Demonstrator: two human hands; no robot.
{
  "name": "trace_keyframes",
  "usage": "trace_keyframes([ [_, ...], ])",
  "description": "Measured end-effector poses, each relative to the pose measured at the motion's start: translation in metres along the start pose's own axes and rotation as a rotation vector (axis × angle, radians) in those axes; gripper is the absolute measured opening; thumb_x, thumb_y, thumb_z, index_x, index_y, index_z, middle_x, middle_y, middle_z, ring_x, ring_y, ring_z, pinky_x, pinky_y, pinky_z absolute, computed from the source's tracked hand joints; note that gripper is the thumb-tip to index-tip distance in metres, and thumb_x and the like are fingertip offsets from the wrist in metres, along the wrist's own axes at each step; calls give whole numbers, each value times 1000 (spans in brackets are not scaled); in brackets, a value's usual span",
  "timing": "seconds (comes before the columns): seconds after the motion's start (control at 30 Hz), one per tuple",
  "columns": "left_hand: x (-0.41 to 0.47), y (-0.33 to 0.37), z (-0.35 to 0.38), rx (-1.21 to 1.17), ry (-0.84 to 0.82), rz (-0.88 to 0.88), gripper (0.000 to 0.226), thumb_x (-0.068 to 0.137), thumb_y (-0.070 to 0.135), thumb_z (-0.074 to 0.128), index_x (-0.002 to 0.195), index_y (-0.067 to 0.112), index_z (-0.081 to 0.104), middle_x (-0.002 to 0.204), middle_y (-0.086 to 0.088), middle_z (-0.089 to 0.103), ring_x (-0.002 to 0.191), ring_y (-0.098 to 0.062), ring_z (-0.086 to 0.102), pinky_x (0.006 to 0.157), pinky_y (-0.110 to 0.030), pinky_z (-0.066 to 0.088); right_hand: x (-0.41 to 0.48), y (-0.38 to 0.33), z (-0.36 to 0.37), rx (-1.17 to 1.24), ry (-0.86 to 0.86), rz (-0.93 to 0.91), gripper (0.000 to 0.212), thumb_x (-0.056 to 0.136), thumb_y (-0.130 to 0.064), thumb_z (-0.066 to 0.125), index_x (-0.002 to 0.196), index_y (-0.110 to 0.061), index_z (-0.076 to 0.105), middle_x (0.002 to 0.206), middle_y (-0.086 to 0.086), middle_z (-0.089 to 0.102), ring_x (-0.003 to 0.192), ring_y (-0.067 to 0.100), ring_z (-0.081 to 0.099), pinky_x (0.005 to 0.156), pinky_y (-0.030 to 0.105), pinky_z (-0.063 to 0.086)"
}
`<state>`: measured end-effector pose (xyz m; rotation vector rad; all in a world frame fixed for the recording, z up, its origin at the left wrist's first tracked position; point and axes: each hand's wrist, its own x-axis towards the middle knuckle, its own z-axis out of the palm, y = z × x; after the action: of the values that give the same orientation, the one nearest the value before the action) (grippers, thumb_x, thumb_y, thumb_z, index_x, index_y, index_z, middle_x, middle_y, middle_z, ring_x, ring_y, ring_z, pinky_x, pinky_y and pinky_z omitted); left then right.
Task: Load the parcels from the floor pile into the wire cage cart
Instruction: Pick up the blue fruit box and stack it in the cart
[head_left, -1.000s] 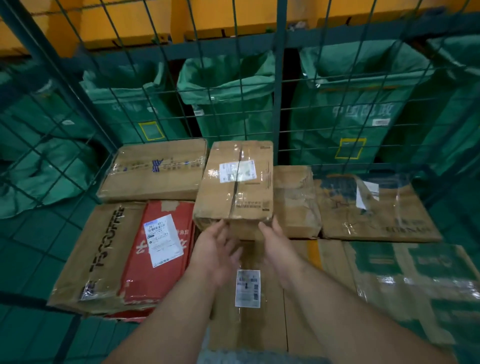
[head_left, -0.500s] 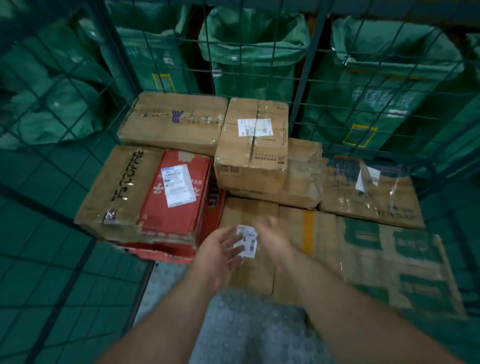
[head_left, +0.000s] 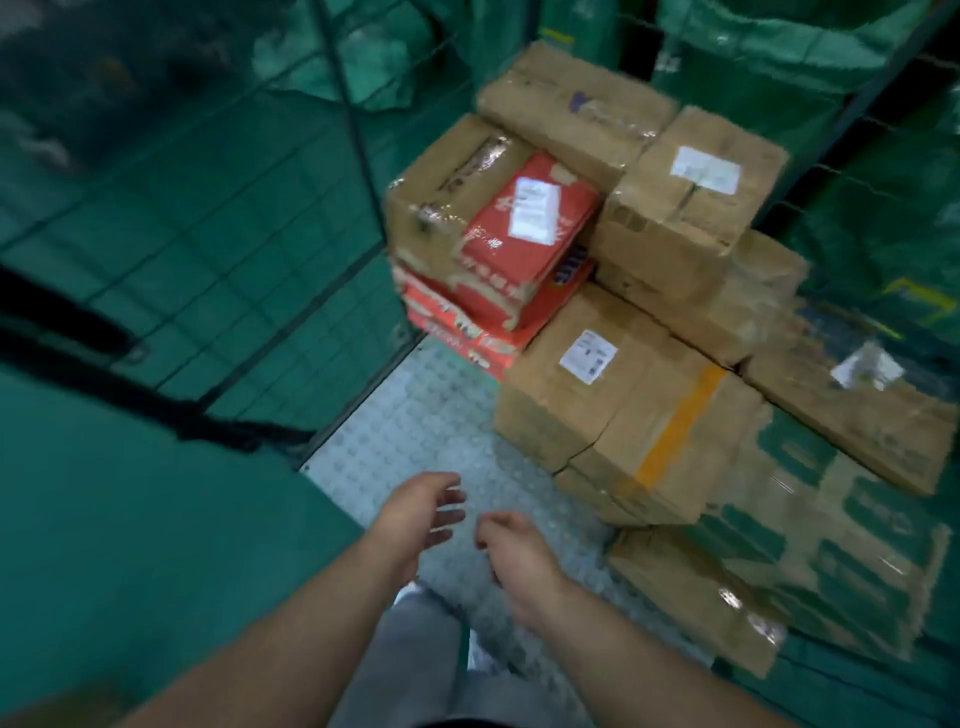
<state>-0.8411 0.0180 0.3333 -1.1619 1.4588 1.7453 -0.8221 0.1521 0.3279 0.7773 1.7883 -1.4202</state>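
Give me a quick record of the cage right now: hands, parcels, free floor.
left hand: open, empty, over the cart floor
right hand: loosely curled, empty, beside the left
cart floor: studded metal, bare at near left
parcels: stacked along back and right
labelled box: brown, white label, tops the back stack
red parcel: left stack, top layer

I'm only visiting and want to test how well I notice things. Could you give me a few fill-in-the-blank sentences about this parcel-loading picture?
1. The left hand and the right hand hold ____.
2. The red parcel carries a ____ label on top.
3. The sacks behind the wire cage cart are ____ in colour.

Missing words: nothing; white; green.
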Motion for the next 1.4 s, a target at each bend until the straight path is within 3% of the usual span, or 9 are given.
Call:
trace_keyframes([
  [0.1, -29, -38, -48, -159, 130, 25, 24, 99, 29, 57, 115, 14, 67, 115, -9, 71, 93, -25, 67, 75, -32, 48, -16, 6, 30, -191, -133, -88, 5, 73, -19, 66, 77, -19, 62, 59, -9, 55, 53, 8, 46, 46, 18, 32],
  [0.17, -53, -68, -84, -268, 215, 40, 20, 99, 28, 57, 111, 15, 66, 108, -7, 71, 86, -23, 65, 73, -32, 46, -27, 14, 57, -309, -201, -139, 11, 84, -15, 70, 93, -20, 67, 80, -4, 65, 65, 9, 53, 53, 20, 39],
  [0.27, -89, -114, -135, -377, 331, 61, 23, 99, 29, 56, 115, 16, 66, 106, -4, 73, 85, -21, 67, 74, -33, 47, -49, 23, 102, -470, -297, -229, 19, 89, -12, 69, 106, -18, 69, 88, -2, 67, 71, 6, 58, 54, 17, 44],
  [0.47, -156, -217, -224, -711, 527, 88, 23, 101, 31, 55, 117, 17, 65, 103, -1, 70, 93, -22, 67, 76, -34, 46, -107, 78, 195, -702, -531, -315, 14, 91, -11, 67, 103, -19, 67, 102, 1, 68, 82, 11, 59, 65, 23, 44],
  [0.63, -207, -314, -289, -927, 637, 92, 26, 100, 32, 56, 118, 17, 65, 106, -2, 71, 92, -21, 68, 74, -34, 46, -173, 135, 270, -852, -675, -360, 13, 92, -11, 61, 100, -16, 69, 85, -3, 64, 67, 9, 49, 60, 23, 35],
  [0.83, -280, -443, -374, -1115, 728, 83, 25, 100, 32, 55, 118, 17, 66, 108, -2, 72, 92, -21, 68, 75, -33, 47, -258, 230, 373, -1015, -777, -385, 15, 94, -9, 60, 106, -14, 69, 92, 0, 66, 78, 8, 56, 65, 19, 39],
  [1.07, -351, -562, -455, -1334, 881, 82, 24, 99, 33, 56, 115, 17, 66, 107, -3, 72, 88, -21, 66, 76, -33, 48, -346, 336, 478, -1177, -938, -402, 15, 95, -6, 59, 104, -12, 70, 82, -1, 63, 53, 3, 45, 47, 12, 33],
  [1.23, -359, -593, -495, -1419, 912, 46, 24, 99, 33, 57, 114, 17, 67, 110, -4, 73, 92, -22, 68, 78, -34, 48, -376, 364, 534, -1239, -1001, -409, 17, 91, -6, 59, 100, -15, 70, 81, 0, 64, 54, 7, 44, 47, 15, 36],
  [1.4, -342, -575, -541, -1469, 876, 47, 23, 99, 32, 58, 113, 17, 68, 107, -3, 73, 90, -22, 67, 77, -33, 47, -366, 351, 586, -1288, -986, -391, 17, 92, -6, 58, 99, -15, 70, 80, 0, 64, 62, 10, 49, 56, 19, 40],
])
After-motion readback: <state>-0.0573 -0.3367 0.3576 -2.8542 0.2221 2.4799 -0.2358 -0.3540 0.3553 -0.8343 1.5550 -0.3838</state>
